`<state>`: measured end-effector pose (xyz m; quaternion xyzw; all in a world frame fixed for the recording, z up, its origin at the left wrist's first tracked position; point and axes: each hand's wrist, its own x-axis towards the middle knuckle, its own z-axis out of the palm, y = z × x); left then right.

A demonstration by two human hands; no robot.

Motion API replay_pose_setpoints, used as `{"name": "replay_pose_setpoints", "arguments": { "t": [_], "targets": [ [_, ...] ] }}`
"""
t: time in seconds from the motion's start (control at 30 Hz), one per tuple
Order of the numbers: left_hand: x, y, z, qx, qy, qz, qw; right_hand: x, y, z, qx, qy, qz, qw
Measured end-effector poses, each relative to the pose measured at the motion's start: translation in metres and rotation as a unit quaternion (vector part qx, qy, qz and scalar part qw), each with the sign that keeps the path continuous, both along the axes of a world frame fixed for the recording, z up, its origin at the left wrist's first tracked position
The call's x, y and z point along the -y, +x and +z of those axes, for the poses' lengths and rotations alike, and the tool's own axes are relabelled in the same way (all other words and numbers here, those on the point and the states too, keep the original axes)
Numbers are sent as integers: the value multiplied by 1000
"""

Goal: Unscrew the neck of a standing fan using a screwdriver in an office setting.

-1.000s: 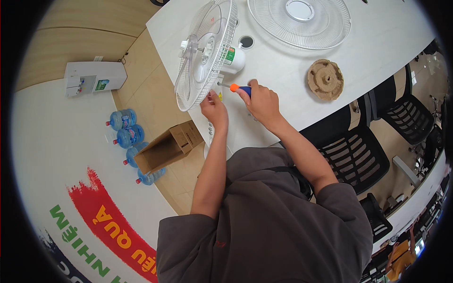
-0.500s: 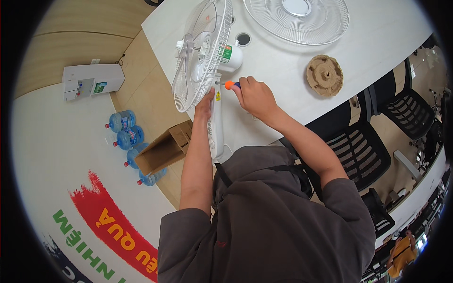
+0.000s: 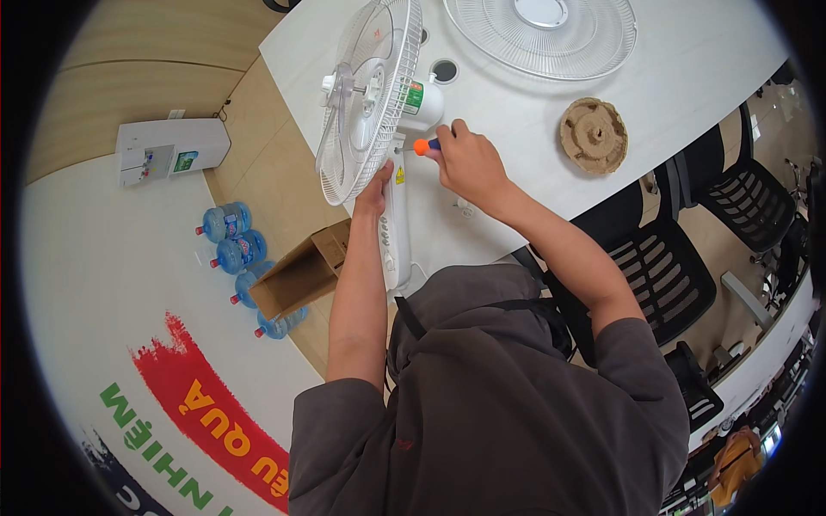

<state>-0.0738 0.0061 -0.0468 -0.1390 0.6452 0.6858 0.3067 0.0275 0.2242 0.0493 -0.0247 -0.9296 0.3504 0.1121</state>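
Hands apart: left hand (image 3: pixel 372 194) gripping white fan (image 3: pixel 368 129) at bench (image 3: pixel 516 120) edge; right hand (image 3: pixel 473 168) clamped on orange-and-blue screwdriver (image 3: pixel 422 147). Cage holds clear blades (image 3: pixel 345 86). Open cardboard box (image 3: pixel 292 282) by blue water jugs (image 3: pixel 240 254).

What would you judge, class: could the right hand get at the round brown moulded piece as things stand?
Probably yes: nothing appears to stand between the right hand and the brown piece, though that hand holds a screwdriver.
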Motion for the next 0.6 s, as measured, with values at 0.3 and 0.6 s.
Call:
{"name": "replay_pose_setpoints", "arguments": {
  "t": [0.3,0.6],
  "targets": [
    [3,3,-1,-30,10,0,999,-2,0,-4,-25,-62,-78,995],
    [-11,9,19,-16,4,21,1000,-5,-8,-8,207,-67,-71,973]
  ]
}}
